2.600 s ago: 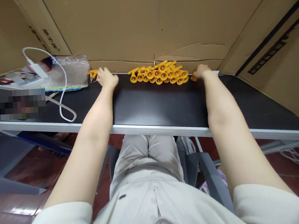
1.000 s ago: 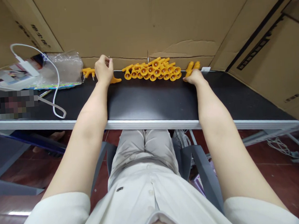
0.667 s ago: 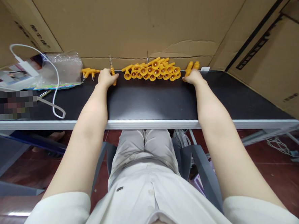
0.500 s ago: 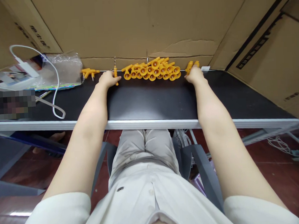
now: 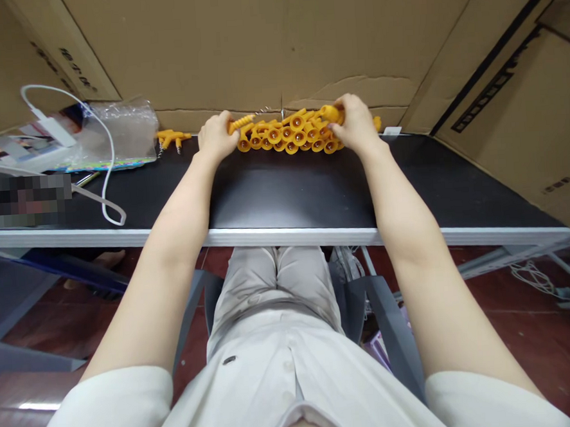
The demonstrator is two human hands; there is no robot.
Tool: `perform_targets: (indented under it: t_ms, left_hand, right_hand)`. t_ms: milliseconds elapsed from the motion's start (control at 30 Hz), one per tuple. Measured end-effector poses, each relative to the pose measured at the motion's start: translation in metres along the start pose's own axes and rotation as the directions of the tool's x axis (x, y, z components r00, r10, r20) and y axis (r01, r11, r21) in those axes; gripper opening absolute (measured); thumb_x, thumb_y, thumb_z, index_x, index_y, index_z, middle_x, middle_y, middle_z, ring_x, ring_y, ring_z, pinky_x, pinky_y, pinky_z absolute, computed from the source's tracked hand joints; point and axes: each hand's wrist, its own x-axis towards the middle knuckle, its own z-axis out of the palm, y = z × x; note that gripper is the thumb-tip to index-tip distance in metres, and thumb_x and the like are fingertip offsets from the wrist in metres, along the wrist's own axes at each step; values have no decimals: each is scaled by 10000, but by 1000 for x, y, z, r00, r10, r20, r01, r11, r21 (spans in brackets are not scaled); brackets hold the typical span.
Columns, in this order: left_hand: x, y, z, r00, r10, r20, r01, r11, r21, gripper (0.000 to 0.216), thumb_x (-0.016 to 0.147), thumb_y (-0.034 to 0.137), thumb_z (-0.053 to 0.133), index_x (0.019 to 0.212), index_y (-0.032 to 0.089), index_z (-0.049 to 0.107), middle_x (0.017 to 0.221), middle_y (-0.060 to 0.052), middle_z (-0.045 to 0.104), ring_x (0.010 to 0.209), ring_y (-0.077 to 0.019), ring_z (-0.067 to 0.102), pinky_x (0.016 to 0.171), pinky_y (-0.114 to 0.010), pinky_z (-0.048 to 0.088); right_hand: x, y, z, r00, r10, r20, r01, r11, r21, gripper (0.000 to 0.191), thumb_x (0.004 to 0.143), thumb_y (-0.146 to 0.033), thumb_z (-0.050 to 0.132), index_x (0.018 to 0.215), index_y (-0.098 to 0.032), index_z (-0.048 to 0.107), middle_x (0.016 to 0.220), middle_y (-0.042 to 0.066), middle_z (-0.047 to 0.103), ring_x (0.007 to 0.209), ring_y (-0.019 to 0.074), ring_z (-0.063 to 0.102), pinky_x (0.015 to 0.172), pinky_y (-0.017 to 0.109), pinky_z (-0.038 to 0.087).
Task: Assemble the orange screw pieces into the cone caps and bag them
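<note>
Just left of the yellow pile (image 5: 299, 137), head view, the left hand (image 5: 216, 137) grips a ridged handle (image 5: 243, 122), metal spiral (image 5: 263, 111) aimed along the pile, other end lost in the grip. At the pile's right end, the right hand (image 5: 354, 122) clasps a yellow piece (image 5: 331, 113), mostly covered; beyond, a second piece (image 5: 378, 123) peeks out, half hidden.

Your left hand (image 5: 216, 137) is now farther right, at the left end of the pile of yellow pieces (image 5: 287, 136), and the yellow corkscrew (image 5: 243, 122) it holds now slants rightward, spiral toward the pile. Your right hand (image 5: 354, 124) now sits farther left, holding a yellow piece (image 5: 331, 113) over the pile's right end.
</note>
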Motion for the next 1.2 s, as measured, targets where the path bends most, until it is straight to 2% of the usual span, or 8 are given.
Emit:
perform_targets:
  t_ms: [133, 267, 467, 700, 933, 1067, 1200]
  left_hand:
    - [-7, 15, 1, 992, 95, 82, -100, 993, 57, 485, 944, 385, 699, 1410, 256, 737, 1403, -125, 755, 1383, -397, 656, 1140, -494, 510]
    - [-13, 25, 2, 983, 133, 129, -144, 986, 84, 481, 941, 310, 689, 1414, 248, 751, 1399, -131, 759, 1351, -385, 672, 1144, -466, 528]
    - [-17, 30, 5, 973, 164, 164, -180, 979, 92, 500, 939, 319, 681, 1425, 262, 781, 1366, -108, 781, 1317, -385, 688, 1117, -443, 538]
    - [-16, 30, 12, 972, 180, 148, -190, 980, 56, 475, 924, 356, 697, 1372, 251, 817, 1280, -100, 813, 1253, -374, 711, 1057, -413, 557]
    - [-13, 28, 16, 973, 198, 122, -202, 979, 25, 486, 891, 360, 711, 1357, 291, 829, 1257, -87, 828, 1230, -376, 715, 1034, -429, 574]
    - [-15, 30, 13, 976, 182, 120, -185, 983, 14, 466, 903, 361, 702, 1347, 285, 825, 1253, -97, 823, 1253, -387, 707, 1059, -449, 563]
    - [-23, 41, 8, 976, 188, 111, -189, 982, 1, 485, 930, 357, 677, 1390, 260, 796, 1272, -110, 814, 1279, -394, 700, 1090, -462, 541]
  right_hand:
    - [-2, -22, 17, 971, -149, 185, 149, 989, 14, 327, 922, -294, 810, 1220, -230, 693, 1322, 163, 756, 1215, 393, 691, 1113, 574, 555]
    - [-6, -35, 28, 946, -184, 267, 194, 981, -11, 308, 885, -255, 837, 1172, -184, 749, 1238, 157, 781, 1182, 404, 731, 1099, 566, 570]
    - [-7, -34, 30, 953, -149, 263, 156, 988, -6, 384, 909, -376, 871, 1222, -169, 791, 1238, 162, 784, 1189, 420, 743, 1086, 570, 574]
    - [-11, -40, 23, 965, -58, 256, 90, 989, -116, 342, 890, -191, 828, 1231, -177, 806, 1265, 154, 800, 1174, 414, 752, 1055, 551, 590]
    - [-9, -32, 25, 973, -52, 226, 80, 990, -117, 293, 887, -251, 840, 1168, -180, 799, 1279, 173, 785, 1201, 438, 740, 1090, 585, 574]
    - [-7, -27, 26, 978, -91, 190, 100, 994, -38, 297, 838, -316, 865, 1105, -199, 805, 1180, 149, 793, 1150, 410, 724, 1062, 578, 588]
    - [-9, -40, 24, 968, -141, 209, 130, 989, 68, 323, 857, -388, 870, 1120, -207, 820, 1149, 129, 799, 1146, 380, 720, 1089, 552, 582]
